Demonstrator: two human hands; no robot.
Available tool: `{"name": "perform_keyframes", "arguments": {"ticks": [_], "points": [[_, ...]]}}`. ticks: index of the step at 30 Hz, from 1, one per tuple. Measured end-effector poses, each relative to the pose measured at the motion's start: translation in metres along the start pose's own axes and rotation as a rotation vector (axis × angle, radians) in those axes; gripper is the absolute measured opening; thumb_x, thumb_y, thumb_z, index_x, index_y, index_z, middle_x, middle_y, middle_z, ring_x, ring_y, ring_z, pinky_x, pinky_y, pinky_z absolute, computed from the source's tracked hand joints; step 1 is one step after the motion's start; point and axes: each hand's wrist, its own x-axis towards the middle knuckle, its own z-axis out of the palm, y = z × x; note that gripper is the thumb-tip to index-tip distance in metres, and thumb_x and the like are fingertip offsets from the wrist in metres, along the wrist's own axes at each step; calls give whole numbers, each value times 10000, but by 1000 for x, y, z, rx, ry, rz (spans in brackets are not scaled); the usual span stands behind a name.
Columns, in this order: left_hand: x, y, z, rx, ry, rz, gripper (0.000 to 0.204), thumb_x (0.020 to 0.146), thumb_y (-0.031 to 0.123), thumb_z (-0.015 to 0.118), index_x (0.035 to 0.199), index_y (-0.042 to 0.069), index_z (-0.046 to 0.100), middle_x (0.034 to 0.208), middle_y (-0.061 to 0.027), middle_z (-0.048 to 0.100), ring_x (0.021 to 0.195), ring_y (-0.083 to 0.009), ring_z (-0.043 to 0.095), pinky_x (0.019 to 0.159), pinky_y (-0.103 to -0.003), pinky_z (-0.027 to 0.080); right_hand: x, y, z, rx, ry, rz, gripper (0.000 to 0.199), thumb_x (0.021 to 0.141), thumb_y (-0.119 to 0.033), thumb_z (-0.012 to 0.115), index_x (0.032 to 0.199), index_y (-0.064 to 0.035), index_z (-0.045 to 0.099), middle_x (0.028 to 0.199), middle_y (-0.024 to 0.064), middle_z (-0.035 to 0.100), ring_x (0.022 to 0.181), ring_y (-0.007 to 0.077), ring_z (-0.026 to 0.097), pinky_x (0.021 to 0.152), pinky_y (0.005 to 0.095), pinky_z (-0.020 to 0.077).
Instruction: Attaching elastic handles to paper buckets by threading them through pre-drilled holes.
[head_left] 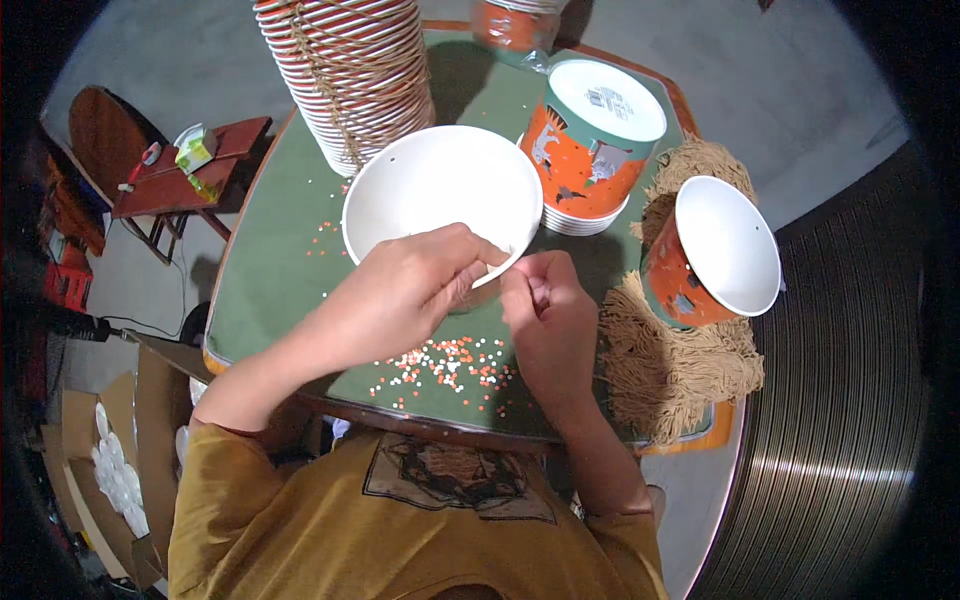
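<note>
A paper bucket (440,185) with a white inside and a small hole below its rim tilts in front of me. My left hand (415,285) is closed on its near rim, thumb and fingers pinching the edge. Right beside it, my right hand (552,320) has its fingers closed at the outside of the same rim; what they pinch, if anything, is hidden. Small white and orange paper dots (450,368) lie scattered below my hands. Tan cord bundles (685,370) lie at the right, with another orange-printed bucket (700,260) tilted on them.
A tall nested stack of buckets (350,80) with cords hanging over it stands at the far left of the green table (270,290). An upside-down orange bucket stack (590,150) and a wrapped stack (515,30) stand behind. An open carton (120,450) sits at lower left.
</note>
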Motion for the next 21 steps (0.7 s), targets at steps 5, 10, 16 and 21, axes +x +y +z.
{"name": "perform_keyframes", "arguments": {"ticks": [5,10,16,21], "points": [[24,-13,-2,-231,-251,-242,151,958,146,519,993,14,583,793,-39,574,735,-114,524,669,-289,452,2,1,-5,-29,10,6,148,868,-153,575,918,-16,546,779,171,638,699,313,655,645,403,508],[40,-20,3,-289,-390,-264,177,934,173,502,924,1,542,765,-138,606,723,-267,596,675,-367,462,6,5,-6,-121,-4,16,163,884,-168,555,949,-20,533,817,194,635,742,363,650,664,442,503],[47,-19,9,-63,-399,-209,219,956,215,454,976,4,507,806,-212,613,788,-392,601,716,-445,453,10,7,-10,-91,-34,18,187,906,-205,531,949,-23,520,841,208,629,788,381,641,704,456,493],[46,-24,7,-95,-385,-169,218,957,216,453,975,4,497,809,-227,615,792,-418,596,720,-461,449,13,3,-11,-101,-59,40,196,910,-216,528,951,-25,513,845,210,626,796,386,636,712,460,489]]}}
